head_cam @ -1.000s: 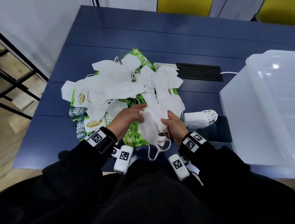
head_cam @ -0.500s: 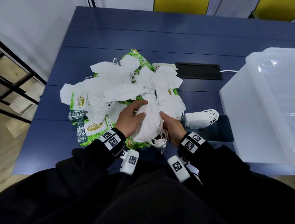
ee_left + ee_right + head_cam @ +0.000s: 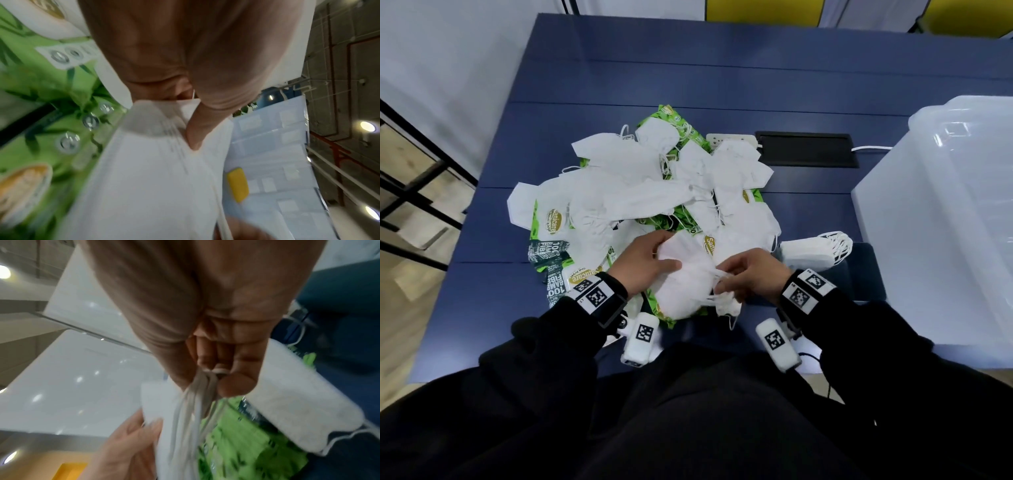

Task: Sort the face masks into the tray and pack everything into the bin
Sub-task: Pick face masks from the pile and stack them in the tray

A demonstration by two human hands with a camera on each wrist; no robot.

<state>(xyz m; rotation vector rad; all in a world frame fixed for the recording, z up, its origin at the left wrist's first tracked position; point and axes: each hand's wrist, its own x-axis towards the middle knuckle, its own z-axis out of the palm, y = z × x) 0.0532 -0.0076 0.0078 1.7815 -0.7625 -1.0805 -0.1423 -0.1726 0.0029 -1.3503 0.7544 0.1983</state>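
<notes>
A stack of white face masks (image 3: 685, 281) sits between both hands near the table's front edge. My left hand (image 3: 650, 263) grips the stack's left side, thumb on top (image 3: 195, 129). My right hand (image 3: 743, 274) pinches the ear loops (image 3: 195, 395) at the stack's right end. A loose pile of white masks (image 3: 640, 192) lies on green tissue packs (image 3: 551, 226) beyond the hands. A folded bundle of masks (image 3: 808, 251) rests in the dark blue tray (image 3: 866, 274) to the right. The translucent bin (image 3: 941, 219) stands at the far right.
A white power strip (image 3: 729, 138) and a black cable hatch (image 3: 804, 149) lie behind the pile, with a white cable (image 3: 869, 148) running to the right. The table's front edge (image 3: 517, 370) is close to my body. A black metal rack (image 3: 410, 192) stands left of the table.
The held stack has been lowered and flattened toward the table. My right hand has shifted from cupping the stack's side to pinching its ear loops. My left hand stays on the stack.
</notes>
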